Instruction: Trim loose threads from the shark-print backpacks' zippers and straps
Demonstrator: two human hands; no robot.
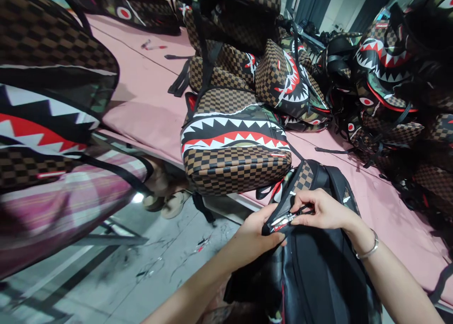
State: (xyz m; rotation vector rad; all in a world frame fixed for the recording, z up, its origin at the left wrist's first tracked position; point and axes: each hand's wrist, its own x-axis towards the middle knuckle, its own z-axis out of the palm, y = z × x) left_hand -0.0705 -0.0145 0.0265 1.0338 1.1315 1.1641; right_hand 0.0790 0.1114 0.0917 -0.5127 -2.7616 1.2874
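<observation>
A black backpack with checkered and camouflage panels lies before me, its back panel and straps facing up. My left hand is closed around the corner of its edge, thumb below and fingers above. My right hand is closed around a pair of small silver scissors, their blades lying against the backpack's edge between both hands. The fingers partly cover the scissors' handles. Just beyond stands a checkered backpack with a red and white shark-mouth print.
A pink-covered table carries many similar backpacks, heaped at the right. Another shark-print backpack is close on the left, above plaid cloth. A red-and-white pen-like item lies on the table. Thread scraps litter the tiled floor.
</observation>
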